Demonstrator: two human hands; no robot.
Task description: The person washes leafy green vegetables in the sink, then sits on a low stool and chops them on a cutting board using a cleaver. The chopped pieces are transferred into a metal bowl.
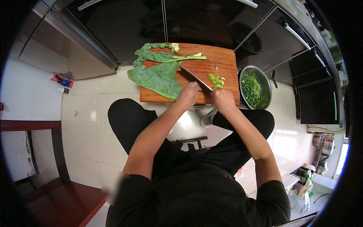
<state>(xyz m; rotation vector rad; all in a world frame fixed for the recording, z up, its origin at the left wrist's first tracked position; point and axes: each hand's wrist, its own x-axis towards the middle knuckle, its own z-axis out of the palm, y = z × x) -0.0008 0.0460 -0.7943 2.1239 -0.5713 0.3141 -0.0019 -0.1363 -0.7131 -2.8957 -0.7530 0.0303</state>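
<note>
A wooden cutting board (158, 95) lies before me. My right hand (225, 100) grips the handle of a kitchen knife (195, 77), whose blade slants toward the far left across the board. Close to the blade, my left hand (188, 94) has curled fingers over the stem end of a large green leaf (158, 78); the part under the hand is hidden. Behind that leaf lie another leaf stalk (190, 57) and a pale cut stem end (175, 47). Sliced pale-green stem pieces (217, 81) sit in a small heap right of the blade.
A steel bowl (266, 88) holding chopped greens (250, 89) stands right of the board. Black glossy cabinets (198, 20) rise just behind it. Bottles (63, 82) stand on the tiled floor at left, and a dark red wooden piece of furniture (65, 201) is at lower left.
</note>
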